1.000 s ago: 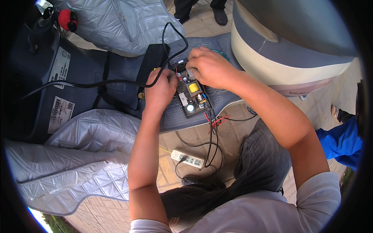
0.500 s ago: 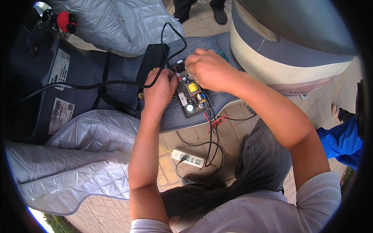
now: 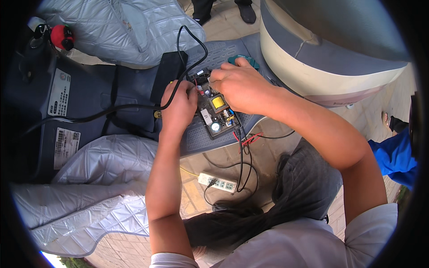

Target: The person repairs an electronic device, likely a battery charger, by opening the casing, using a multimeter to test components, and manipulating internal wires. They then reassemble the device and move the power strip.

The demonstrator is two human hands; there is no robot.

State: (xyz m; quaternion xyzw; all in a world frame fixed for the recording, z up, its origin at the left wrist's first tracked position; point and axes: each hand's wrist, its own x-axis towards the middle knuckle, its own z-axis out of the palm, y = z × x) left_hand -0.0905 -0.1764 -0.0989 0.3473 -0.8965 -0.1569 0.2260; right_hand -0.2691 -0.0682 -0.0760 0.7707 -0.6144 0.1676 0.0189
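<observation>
Head view: the exposed circuit board (image 3: pixel 214 110) lies at twelve o'clock from centre; the left hand (image 3: pixel 178 103) curls at its nine, the right hand (image 3: pixel 236 85) bunches at its one, grips hidden. Snagging the black cable (image 3: pixel 134 106) could jolt the board.

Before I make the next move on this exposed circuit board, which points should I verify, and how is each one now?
1. Circuit board supported by the footboard: ok.
2. Power strip free of plugs: not ok; a black plug sits in it.
3. Circuit board without power: cannot tell.
4. Black cable clear of the left hand: not ok; it crosses over that hand.
5. Right hand gripping securely: cannot tell; its contact is partly hidden.
</observation>
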